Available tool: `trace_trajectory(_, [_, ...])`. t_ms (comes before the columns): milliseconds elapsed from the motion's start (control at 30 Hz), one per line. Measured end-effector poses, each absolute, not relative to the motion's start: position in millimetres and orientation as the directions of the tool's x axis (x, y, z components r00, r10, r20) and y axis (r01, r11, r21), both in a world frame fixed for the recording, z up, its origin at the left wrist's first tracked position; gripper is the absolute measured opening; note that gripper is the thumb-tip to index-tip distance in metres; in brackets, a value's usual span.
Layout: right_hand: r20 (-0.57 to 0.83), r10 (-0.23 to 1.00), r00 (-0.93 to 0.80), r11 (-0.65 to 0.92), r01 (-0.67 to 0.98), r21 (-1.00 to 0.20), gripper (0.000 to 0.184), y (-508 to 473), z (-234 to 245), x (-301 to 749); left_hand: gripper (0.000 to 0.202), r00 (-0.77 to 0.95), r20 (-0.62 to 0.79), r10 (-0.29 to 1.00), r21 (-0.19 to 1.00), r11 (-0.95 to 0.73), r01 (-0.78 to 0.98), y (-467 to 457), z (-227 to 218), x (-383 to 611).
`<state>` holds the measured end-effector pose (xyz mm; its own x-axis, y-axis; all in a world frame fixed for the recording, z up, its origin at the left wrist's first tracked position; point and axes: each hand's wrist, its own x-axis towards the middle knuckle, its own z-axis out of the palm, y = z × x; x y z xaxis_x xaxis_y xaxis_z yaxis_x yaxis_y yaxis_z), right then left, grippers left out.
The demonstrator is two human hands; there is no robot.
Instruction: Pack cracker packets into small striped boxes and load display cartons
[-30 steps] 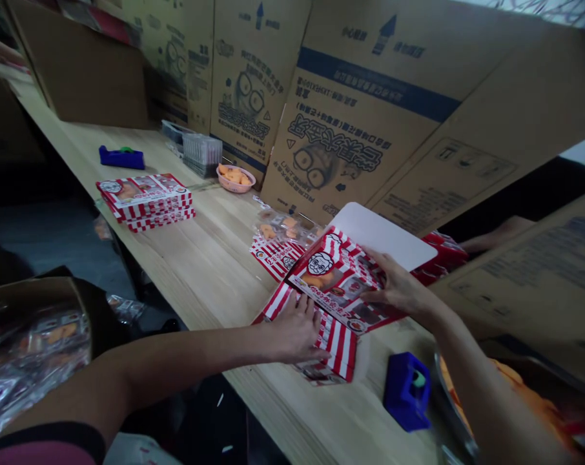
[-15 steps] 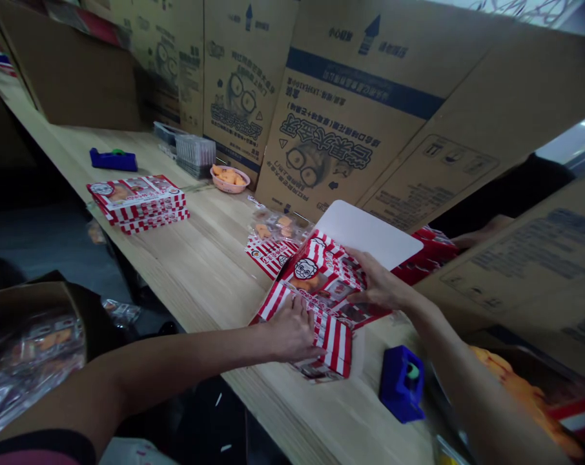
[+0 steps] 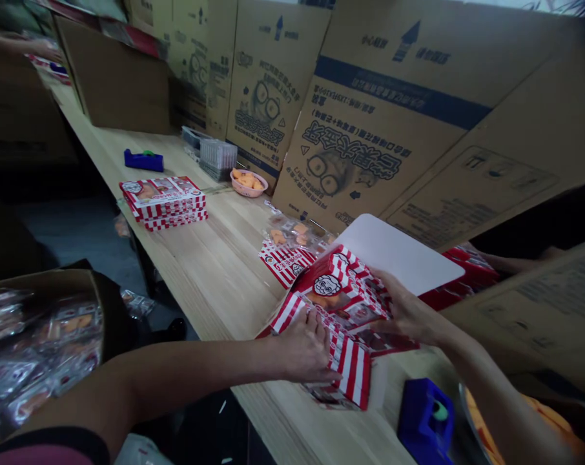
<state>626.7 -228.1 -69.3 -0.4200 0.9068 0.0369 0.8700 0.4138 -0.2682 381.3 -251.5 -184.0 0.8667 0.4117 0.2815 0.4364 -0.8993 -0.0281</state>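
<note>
Your right hand grips the open red-and-white striped cardboard carton above the wooden desk. Your open left hand pins a striped flat stack near its edge; released, it may slide off.

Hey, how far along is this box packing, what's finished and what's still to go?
Done: a stack of closed striped boxes sits farther up the table. In hand: the right hand holds an open box, white flap up, while the left hand presses on flat boxes. Left: clear packets beside them and more in the carton look unpacked.
</note>
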Motion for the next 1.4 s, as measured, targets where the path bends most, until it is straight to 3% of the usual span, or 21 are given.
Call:
trace_trajectory(300, [0.121, 0.920, -0.373, 0.379, 0.925, -0.023, 0.115, -232, -87, 610, 0.075, 0.872, 0.290, 0.394, -0.031, -0.907, 0.420, -252, -179, 380])
trace_trajectory(633, [0.002, 0.912, -0.410, 0.403, 0.897, -0.179, 0.111, -230, -71, 612, 0.075, 0.853, 0.359, 0.380, -0.025, -0.909, 0.415, -255, -184, 379])
trace_trajectory(967, [0.059, 0.918, -0.392, 0.396, 0.913, -0.100, 0.115, -241, -92, 614, 0.067, 0.859, 0.354, 0.370, 0.018, -0.921, 0.389, -255, -173, 373])
trace_trajectory(1067, [0.029, 0.906, -0.422, 0.418, 0.884, -0.210, 0.103, -239, -89, 616, 0.069, 0.859, 0.347, 0.376, 0.025, -0.919, 0.393, -255, -173, 373])
trace_trajectory(1200, [0.119, 0.943, -0.310, 0.331, 0.903, -0.273, 0.060, -231, -85, 618, 0.069, 0.862, 0.323, 0.391, 0.032, -0.915, 0.403, -255, -173, 373])
trace_trajectory(1400, [0.104, 0.970, -0.222, 0.244, 0.906, -0.347, 0.051, -222, -71, 626, 0.072, 0.860, 0.321, 0.396, 0.038, -0.913, 0.406, -256, -172, 373])
